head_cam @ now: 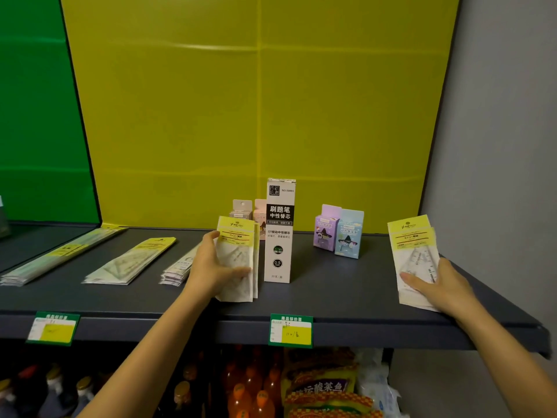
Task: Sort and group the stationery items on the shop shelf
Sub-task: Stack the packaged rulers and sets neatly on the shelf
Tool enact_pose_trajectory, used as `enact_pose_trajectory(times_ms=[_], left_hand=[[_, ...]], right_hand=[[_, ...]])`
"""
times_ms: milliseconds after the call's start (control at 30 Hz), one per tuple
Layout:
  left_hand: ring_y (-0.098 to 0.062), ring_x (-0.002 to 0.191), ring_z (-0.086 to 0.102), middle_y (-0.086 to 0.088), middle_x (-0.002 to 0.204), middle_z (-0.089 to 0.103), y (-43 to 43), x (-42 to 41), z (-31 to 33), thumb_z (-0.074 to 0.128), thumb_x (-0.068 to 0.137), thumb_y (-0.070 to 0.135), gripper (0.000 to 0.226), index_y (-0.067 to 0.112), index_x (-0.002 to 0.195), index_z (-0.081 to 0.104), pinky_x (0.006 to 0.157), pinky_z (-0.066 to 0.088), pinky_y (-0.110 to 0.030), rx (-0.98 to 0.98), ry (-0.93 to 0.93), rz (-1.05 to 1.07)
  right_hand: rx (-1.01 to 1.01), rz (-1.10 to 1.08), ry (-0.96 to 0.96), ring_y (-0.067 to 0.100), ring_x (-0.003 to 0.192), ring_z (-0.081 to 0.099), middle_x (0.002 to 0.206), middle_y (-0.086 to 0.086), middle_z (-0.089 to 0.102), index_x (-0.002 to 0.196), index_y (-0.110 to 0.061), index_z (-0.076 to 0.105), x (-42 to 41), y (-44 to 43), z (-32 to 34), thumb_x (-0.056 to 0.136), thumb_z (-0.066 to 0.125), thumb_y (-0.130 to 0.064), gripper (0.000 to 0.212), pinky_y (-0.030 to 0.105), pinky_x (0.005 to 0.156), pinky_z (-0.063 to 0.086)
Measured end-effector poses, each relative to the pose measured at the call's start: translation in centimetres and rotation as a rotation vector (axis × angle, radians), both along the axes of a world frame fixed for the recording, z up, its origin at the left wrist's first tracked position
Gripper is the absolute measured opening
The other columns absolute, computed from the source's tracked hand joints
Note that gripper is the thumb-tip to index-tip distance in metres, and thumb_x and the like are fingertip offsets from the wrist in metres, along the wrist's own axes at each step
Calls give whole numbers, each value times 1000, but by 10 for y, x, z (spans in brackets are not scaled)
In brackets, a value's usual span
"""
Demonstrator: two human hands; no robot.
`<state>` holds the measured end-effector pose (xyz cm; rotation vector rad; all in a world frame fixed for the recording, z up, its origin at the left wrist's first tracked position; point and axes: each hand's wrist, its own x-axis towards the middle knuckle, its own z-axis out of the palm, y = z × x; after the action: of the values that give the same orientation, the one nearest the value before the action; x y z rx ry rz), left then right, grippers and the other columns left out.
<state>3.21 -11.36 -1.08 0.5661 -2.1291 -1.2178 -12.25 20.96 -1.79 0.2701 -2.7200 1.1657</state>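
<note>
**Ruler packs in both hands at the shelf**

My left hand [215, 268] held a small stack of yellow-topped set-square packs [239, 257] upright near the middle of the dark shelf [331, 285], thumb behind the stack and fingers laid across its front, closed on it. My right hand [443, 282] gripped another pack of the same kind [414, 251] near the shelf's right end, fingers pressed together across the lower front, the pack tilted slightly back.

Just beside the left-hand stack, to its right, stood a tall white refill box [279, 230] with black lettering. Behind the stack, partly hidden, were two small pale boxes [242, 208] against the yellow back panel [241, 116]. Between the refill box and my right hand stood a purple box [327, 229] and a blue box [349, 236], touching side by side.

To the left lay three flat groups: a stack of narrow packs [177, 268] just beside my left wrist, a fan of yellow-headed ruler packs [132, 260] further along, and long ruler sleeves [60, 254] at the far left.

Two green-edged price tags [291, 330] hung from the front lip. Bottles [247, 387] and snack bags [325, 387] filled the shelf below.
</note>
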Motion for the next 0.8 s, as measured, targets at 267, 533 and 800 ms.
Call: enact_pose_trajectory(times_ms=[267, 533, 800], left_hand=[[-24, 104, 56, 4, 117, 43, -4, 18, -1, 73, 72, 0, 96, 20, 142, 11, 93, 49, -48, 146, 217, -24], [-23, 90, 60, -5, 117, 53, -31, 41, 21, 67, 78, -1, 96, 16, 146, 1, 70, 49, -36, 434, 372, 13], [-16, 81, 61, -8, 127, 49, -114, 95, 36, 63, 80, 0, 76, 14, 144, 23, 59, 50, -27, 465, 357, 54]], right_hand=[[-291, 57, 33, 37, 111, 53, 126, 19, 54, 120, -2, 43, 13, -1, 9, 86, 61, -26, 45, 42, 86, 43], [-512, 132, 239, 31, 106, 57, 118, 12, 59, 122, -11, 48, 35, -27, 78, 87, 55, -27, 39, 42, 88, 44], [-779, 459, 135, -7, 53, 64, 52, -20, 68, 80, -22, 57, 105, -105, 144, 90, 48, -7, 21, 9, 46, 49]])
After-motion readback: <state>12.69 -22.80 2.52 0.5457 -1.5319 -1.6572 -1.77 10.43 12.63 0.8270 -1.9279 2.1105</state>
